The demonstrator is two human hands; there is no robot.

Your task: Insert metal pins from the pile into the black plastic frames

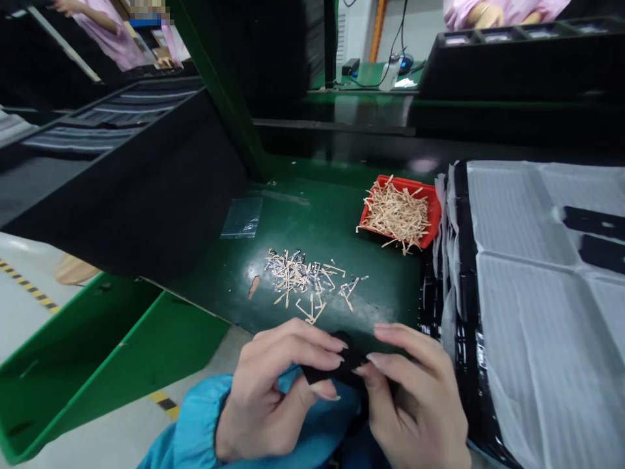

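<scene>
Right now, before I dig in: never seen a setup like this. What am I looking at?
There's no robot: these are a person's bare hands, filmed by one camera worn on the head, looking forward and down.

The left hand pinches a small black piece. The right hand has its fingertips at the piece's edge; whether they grip it is hard to tell.

On the green tabletop lie a loose pile of thin strips, a brown scrap and a clear bag. A red bin holds many pale strips. White sheeting is at the right.
</scene>
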